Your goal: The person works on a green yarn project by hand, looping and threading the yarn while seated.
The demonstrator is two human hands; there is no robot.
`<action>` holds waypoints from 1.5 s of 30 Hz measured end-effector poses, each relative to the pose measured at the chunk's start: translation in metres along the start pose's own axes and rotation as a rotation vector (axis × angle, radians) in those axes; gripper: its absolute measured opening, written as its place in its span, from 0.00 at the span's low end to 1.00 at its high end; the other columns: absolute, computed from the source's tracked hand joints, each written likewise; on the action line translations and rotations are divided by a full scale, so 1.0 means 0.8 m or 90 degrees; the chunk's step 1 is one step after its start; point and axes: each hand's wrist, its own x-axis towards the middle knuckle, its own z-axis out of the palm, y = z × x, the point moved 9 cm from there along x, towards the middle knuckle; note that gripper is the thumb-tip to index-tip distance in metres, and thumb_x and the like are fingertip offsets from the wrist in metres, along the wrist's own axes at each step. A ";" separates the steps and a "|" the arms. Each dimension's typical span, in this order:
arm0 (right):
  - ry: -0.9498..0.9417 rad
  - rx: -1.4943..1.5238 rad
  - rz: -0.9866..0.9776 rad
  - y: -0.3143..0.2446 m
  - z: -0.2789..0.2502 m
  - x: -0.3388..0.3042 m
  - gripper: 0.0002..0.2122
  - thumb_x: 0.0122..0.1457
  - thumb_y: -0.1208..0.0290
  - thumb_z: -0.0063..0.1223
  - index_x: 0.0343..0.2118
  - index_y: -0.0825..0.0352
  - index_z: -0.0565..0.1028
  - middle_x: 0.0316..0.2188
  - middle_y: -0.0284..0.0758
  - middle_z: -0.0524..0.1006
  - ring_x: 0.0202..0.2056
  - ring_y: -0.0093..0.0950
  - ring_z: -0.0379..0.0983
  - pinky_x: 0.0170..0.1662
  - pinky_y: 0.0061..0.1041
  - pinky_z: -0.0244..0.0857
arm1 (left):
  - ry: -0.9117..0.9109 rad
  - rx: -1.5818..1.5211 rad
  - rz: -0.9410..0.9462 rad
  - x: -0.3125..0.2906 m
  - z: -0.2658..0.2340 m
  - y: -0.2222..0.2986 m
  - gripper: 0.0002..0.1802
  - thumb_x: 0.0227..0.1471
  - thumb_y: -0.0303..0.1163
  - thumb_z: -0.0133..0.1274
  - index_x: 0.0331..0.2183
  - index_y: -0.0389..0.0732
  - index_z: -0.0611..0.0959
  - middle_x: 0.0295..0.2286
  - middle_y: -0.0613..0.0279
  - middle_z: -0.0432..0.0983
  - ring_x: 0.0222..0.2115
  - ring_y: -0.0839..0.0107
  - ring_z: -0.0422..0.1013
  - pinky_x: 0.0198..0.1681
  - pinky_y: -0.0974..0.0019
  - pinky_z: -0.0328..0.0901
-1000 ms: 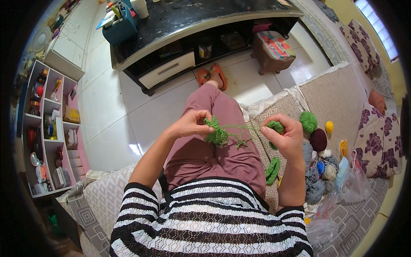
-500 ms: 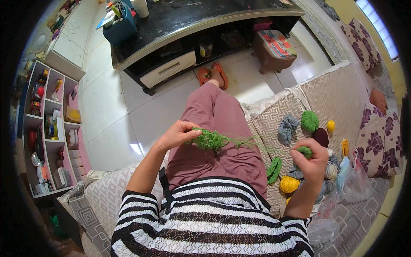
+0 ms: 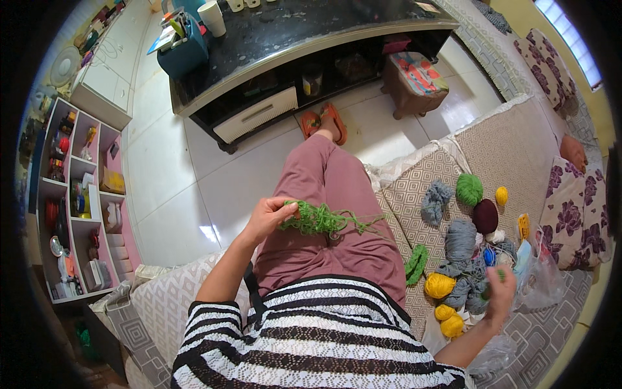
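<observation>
A tangle of green yarn [image 3: 319,219] lies over my lap, pinched at its left end between the thumb and fingers of my left hand [image 3: 267,219]. Loose strands trail from it toward the right across my thigh. My right hand [image 3: 500,299], smeared by motion, is out over the yarn on the sofa. Its fingers are closed round a small green yarn ball [image 3: 501,275], mostly hidden by them. Around it lie grey yarn [image 3: 460,240], a yellow ball [image 3: 440,285], a blue one [image 3: 489,257] and a dark maroon ball [image 3: 485,216].
Farther along the sofa sit a larger green ball [image 3: 469,189] and a plastic bag [image 3: 543,280]. A green knitted-looking strip [image 3: 416,264] lies beside my thigh. Ahead stands a black table [image 3: 291,29] with a stool [image 3: 414,84]; a shelf unit [image 3: 81,201] is at left.
My right hand has moved right and toward me with the green yarn ball, uncovering grey yarn. The left hand still holds the tangle, with its strands now slacker.
</observation>
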 end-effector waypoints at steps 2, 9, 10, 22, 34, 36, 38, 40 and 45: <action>-0.152 -0.214 -0.047 0.012 0.059 0.001 0.13 0.42 0.66 0.53 0.14 0.70 0.64 0.09 0.31 0.58 0.15 0.19 0.53 0.19 0.23 0.50 | -0.006 -0.017 0.015 0.000 0.003 0.002 0.11 0.46 0.36 0.48 0.27 0.39 0.78 0.15 0.75 0.66 0.16 0.87 0.55 0.18 0.82 0.50; -0.383 -0.012 -0.161 -0.054 0.268 -0.037 0.11 0.45 0.66 0.51 0.21 0.70 0.69 0.14 0.37 0.68 0.17 0.24 0.63 0.22 0.22 0.57 | 0.017 -0.198 -0.023 0.005 0.011 -0.008 0.06 0.42 0.26 0.50 0.27 0.36 0.75 0.18 0.70 0.68 0.16 0.86 0.58 0.17 0.83 0.50; -0.361 0.029 -0.209 -0.068 0.285 -0.036 0.10 0.45 0.67 0.51 0.23 0.69 0.69 0.17 0.37 0.69 0.19 0.25 0.66 0.24 0.22 0.59 | 0.005 -0.213 -0.023 0.004 0.014 -0.007 0.06 0.41 0.25 0.51 0.28 0.36 0.74 0.19 0.69 0.68 0.16 0.86 0.59 0.17 0.83 0.51; -0.293 0.067 -0.461 -0.147 0.362 -0.046 0.07 0.42 0.68 0.52 0.24 0.63 0.70 0.20 0.35 0.72 0.21 0.33 0.69 0.23 0.26 0.60 | -0.072 -0.264 -0.031 -0.004 0.035 -0.015 0.04 0.44 0.28 0.49 0.27 0.40 0.73 0.22 0.71 0.70 0.18 0.86 0.60 0.19 0.83 0.52; -0.309 0.208 -0.342 -0.123 0.344 -0.037 0.05 0.42 0.72 0.53 0.22 0.67 0.71 0.19 0.36 0.71 0.20 0.29 0.69 0.24 0.21 0.60 | 0.004 -0.123 0.091 -0.002 0.023 -0.009 0.11 0.49 0.32 0.43 0.30 0.35 0.77 0.40 0.60 0.66 0.39 0.75 0.63 0.42 0.72 0.57; -0.316 0.206 -0.319 -0.119 0.348 -0.036 0.06 0.42 0.71 0.53 0.22 0.67 0.71 0.20 0.36 0.72 0.21 0.28 0.69 0.24 0.20 0.60 | 0.006 -0.099 0.095 -0.005 0.025 -0.004 0.12 0.49 0.32 0.43 0.31 0.35 0.77 0.39 0.60 0.66 0.38 0.75 0.63 0.42 0.72 0.58; -0.320 0.203 -0.295 -0.117 0.352 -0.036 0.06 0.42 0.71 0.54 0.23 0.67 0.71 0.20 0.35 0.72 0.21 0.27 0.70 0.25 0.20 0.61 | -0.079 -0.121 0.044 -0.010 0.049 0.002 0.13 0.49 0.33 0.43 0.31 0.35 0.77 0.39 0.60 0.67 0.38 0.75 0.63 0.42 0.71 0.57; -0.317 0.220 -0.313 -0.127 0.352 -0.039 0.08 0.42 0.70 0.54 0.24 0.67 0.72 0.21 0.35 0.73 0.21 0.25 0.70 0.25 0.20 0.61 | -0.093 -0.077 0.063 -0.015 0.053 0.003 0.13 0.48 0.34 0.44 0.31 0.34 0.77 0.37 0.60 0.68 0.39 0.73 0.63 0.43 0.70 0.56; -0.356 0.232 -0.258 -0.120 0.363 -0.038 0.09 0.42 0.72 0.55 0.26 0.69 0.72 0.20 0.32 0.73 0.23 0.17 0.67 0.27 0.16 0.60 | -0.149 -0.077 0.106 -0.022 0.062 0.011 0.11 0.47 0.29 0.45 0.30 0.34 0.78 0.37 0.60 0.68 0.40 0.71 0.62 0.44 0.70 0.55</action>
